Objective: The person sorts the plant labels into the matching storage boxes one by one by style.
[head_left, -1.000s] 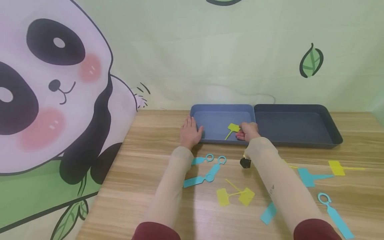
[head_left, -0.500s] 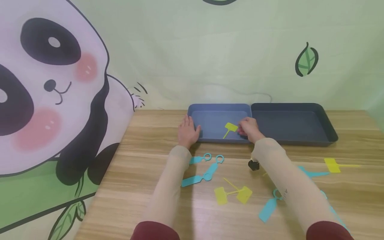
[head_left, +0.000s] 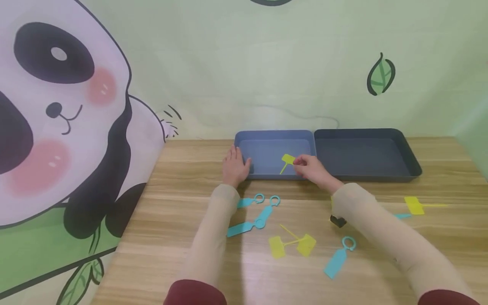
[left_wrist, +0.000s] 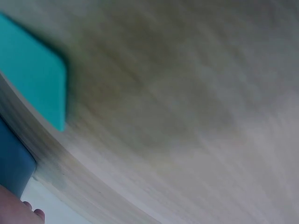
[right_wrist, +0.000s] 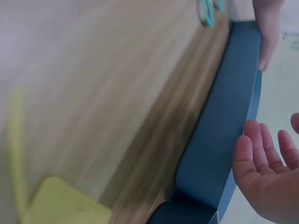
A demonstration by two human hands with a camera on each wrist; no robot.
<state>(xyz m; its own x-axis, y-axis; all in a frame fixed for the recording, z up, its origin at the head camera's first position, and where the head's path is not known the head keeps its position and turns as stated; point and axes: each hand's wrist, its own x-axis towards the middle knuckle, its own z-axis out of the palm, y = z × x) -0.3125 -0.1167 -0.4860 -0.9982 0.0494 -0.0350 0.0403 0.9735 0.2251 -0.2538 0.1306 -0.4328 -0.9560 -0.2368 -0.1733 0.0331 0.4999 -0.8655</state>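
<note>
My left hand [head_left: 235,168] rests with straight fingers along the left end of the light blue tray [head_left: 263,150]; the right wrist view shows its thumb over the rim. My right hand [head_left: 313,170] is over the tray's front right corner. Its fingertips pinch the right edge of a yellow T-shaped plant label [head_left: 287,159], whose thin stem points to the lower left. In the right wrist view the other fingers [right_wrist: 254,144] curl loosely above the blue tray wall [right_wrist: 219,121]; the pinching tips are out of that view.
A dark navy tray [head_left: 366,154] adjoins on the right. On the wooden table [head_left: 171,237] lie several teal ring tags [head_left: 335,263] and yellow labels [head_left: 306,245], one label [head_left: 414,205] far right. A black wrist camera [head_left: 337,221] hangs under the right sleeve. A panda-print cloth stands behind.
My right wrist and forearm have swung outward to the right, while the fingertips stay at the yellow label. The label and left hand keep their places at the tray; the head view has shifted slightly.
</note>
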